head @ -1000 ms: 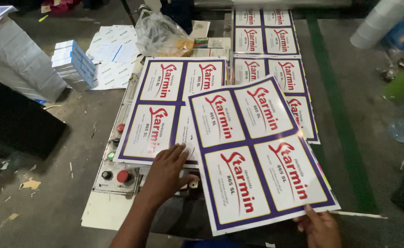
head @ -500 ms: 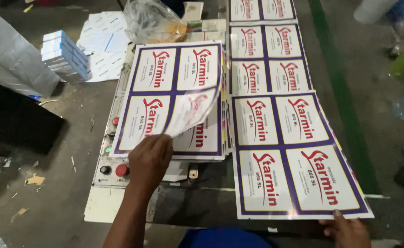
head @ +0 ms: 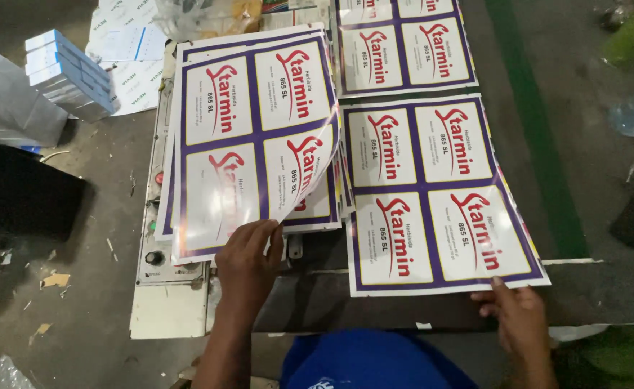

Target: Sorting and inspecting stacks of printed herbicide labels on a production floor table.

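Two hands (head: 248, 256) – glossy label sheets (head: 436, 191), curled corner

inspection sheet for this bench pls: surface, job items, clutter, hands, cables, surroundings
surface: dark bench, mostly covered by sheets.
job's things: glossy label-sheet stack, top corner curled up; single sheet lying flat beside it.
clutter: control box with buttons under the stack.
hands: left hand lifting the stack's corner; right hand at the flat sheet's near edge.
cables: nothing seen.
surroundings: small white-blue boxes, loose papers, concrete floor with scraps.
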